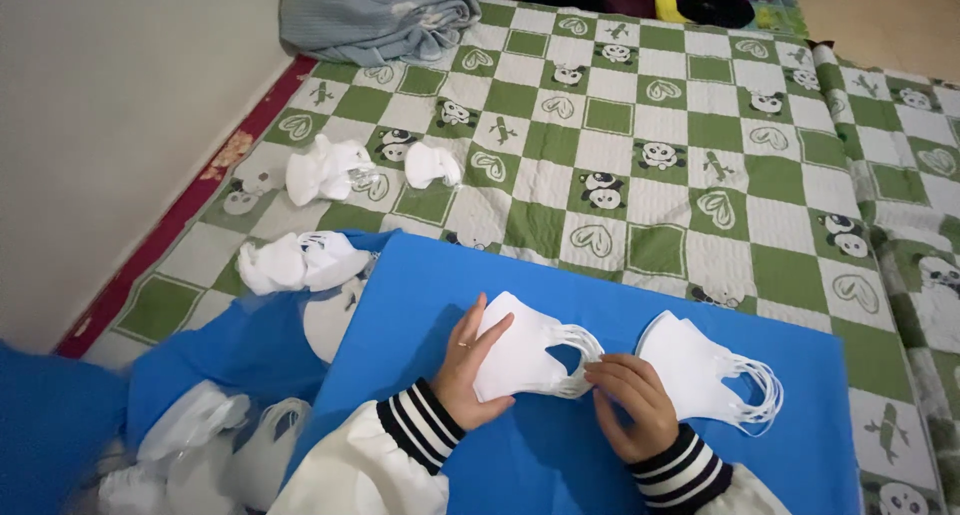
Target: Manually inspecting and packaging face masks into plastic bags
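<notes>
A stack of white face masks lies on a blue board. My left hand rests flat along the stack's left edge and presses it down. My right hand pinches the ear loops at the stack's right side, fingers curled. A second stack of white masks with its loops fanned out lies just to the right of my right hand, untouched. Both wrists show black-and-white striped cuffs under white sleeves.
The board sits on a green-and-white checked quilt. Loose clumps of white masks lie at the left, near a pale wall. Blue fabric and clear bags fill the lower left. A grey garment lies at the back.
</notes>
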